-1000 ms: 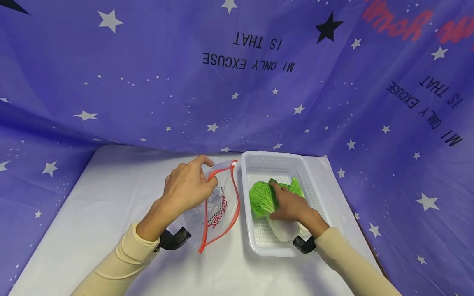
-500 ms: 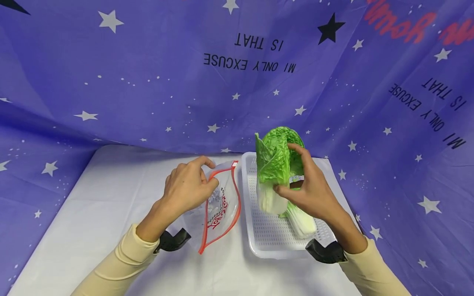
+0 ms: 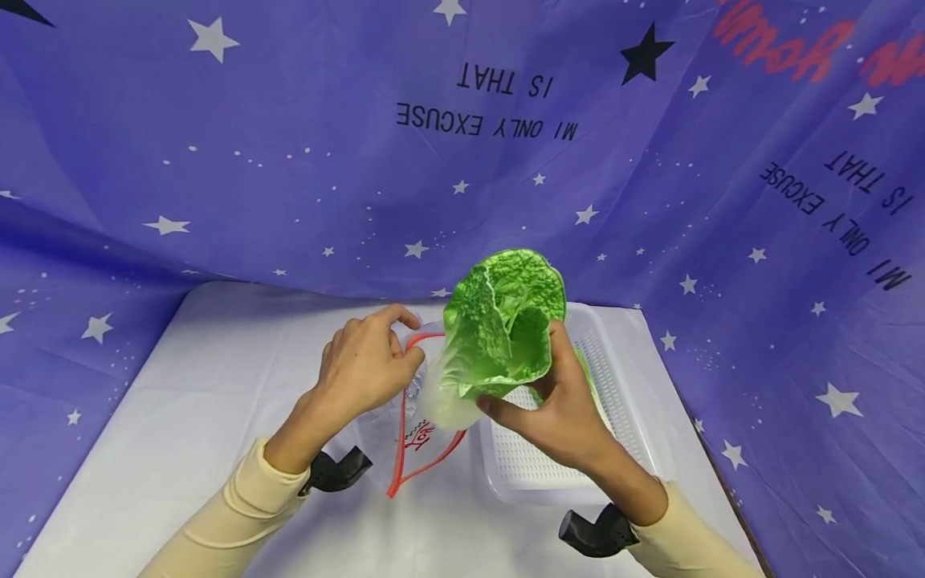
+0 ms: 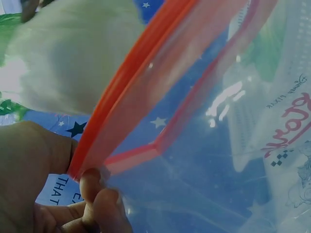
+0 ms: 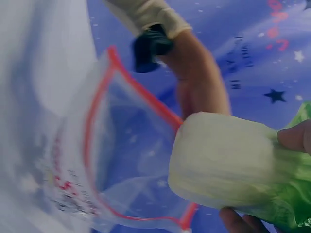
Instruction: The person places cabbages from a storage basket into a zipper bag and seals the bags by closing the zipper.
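Observation:
My right hand (image 3: pixel 571 413) grips a napa cabbage (image 3: pixel 487 329), thumb on one side and fingers on the other. Its frilly green leaves tilt up and right, while the white base points left over the mouth of a clear zip bag (image 3: pixel 415 437). The bag has an orange-red zip edge (image 4: pixel 114 94) and red lettering, and its mouth gapes. My left hand (image 3: pixel 364 365) pinches that zip edge near its far side, seen closely in the left wrist view. In the right wrist view, the cabbage's pale base (image 5: pixel 221 158) overlaps the bag's red rim.
A white perforated plastic basket (image 3: pixel 538 474) stands on the white-covered table, right of the bag. A little green of another cabbage (image 3: pixel 584 373) shows in it, mostly hidden by my right hand. A purple star-printed cloth (image 3: pixel 325 185) rises behind and at the sides.
My right hand has lifted the cabbage out of the basket and carried it left, tilting its base toward the bag. My left hand keeps its place at the bag's edge.

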`<state>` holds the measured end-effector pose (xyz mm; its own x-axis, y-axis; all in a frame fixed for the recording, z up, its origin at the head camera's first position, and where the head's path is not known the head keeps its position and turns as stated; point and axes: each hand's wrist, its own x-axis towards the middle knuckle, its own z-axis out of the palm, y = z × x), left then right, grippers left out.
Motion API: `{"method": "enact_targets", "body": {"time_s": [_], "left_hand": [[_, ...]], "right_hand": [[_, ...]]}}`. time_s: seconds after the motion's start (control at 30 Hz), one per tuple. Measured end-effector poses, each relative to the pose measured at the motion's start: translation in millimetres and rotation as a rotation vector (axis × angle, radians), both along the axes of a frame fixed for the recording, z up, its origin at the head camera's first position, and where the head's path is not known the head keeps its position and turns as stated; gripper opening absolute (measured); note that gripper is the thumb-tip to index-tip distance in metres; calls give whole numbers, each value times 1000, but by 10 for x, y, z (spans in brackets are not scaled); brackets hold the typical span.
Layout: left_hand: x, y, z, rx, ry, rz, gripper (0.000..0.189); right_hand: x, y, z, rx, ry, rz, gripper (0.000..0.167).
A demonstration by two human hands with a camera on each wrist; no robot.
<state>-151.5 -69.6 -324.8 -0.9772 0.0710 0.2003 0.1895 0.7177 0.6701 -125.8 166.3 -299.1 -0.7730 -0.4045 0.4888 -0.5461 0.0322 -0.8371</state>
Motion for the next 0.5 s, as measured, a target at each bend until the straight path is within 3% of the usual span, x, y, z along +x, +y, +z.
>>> {"method": "enact_targets", "body": {"time_s": [0.17, 0.23, 0.4, 0.5], "left_hand": [[3, 2, 11, 11, 6, -10, 30], [-2, 4, 18, 17, 13, -16, 29], [-8, 20, 20, 30, 32, -31, 29], [2, 33, 12, 35, 32, -44, 29]], "right_hand": [[-18, -44, -229, 58, -16, -51, 75], [-29, -71, -293, 103, 16, -116, 72], [-78, -127, -397, 286, 158, -373, 71], [-119, -152, -455, 333, 199, -454, 74]]}}
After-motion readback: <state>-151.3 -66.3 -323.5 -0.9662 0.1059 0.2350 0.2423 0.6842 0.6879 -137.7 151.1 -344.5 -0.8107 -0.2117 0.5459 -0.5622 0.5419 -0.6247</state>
